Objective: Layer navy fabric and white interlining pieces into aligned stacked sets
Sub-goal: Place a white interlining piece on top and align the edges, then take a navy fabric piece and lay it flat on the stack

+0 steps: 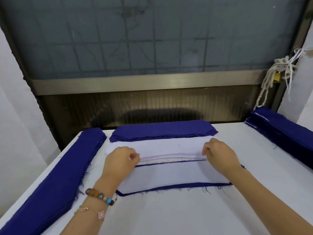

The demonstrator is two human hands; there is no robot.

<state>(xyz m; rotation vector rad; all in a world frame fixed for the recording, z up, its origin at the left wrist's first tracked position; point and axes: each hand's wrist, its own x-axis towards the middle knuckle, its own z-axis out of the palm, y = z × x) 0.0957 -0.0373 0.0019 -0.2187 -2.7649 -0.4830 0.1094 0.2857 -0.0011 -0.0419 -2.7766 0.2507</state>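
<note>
A: Where does the stack of white interlining pieces lie from the person's hands?

B: Between them, its long axis running left to right across the white worktop. The left hand and right hand curl their fingers onto its near edge, 1 at each end, equally near, seemingly pinching the top layers.

A: Its look?

B: Flat, thin sheets with flush edges. A navy fabric piece topped with white interlining lies just nearer the person.
</note>
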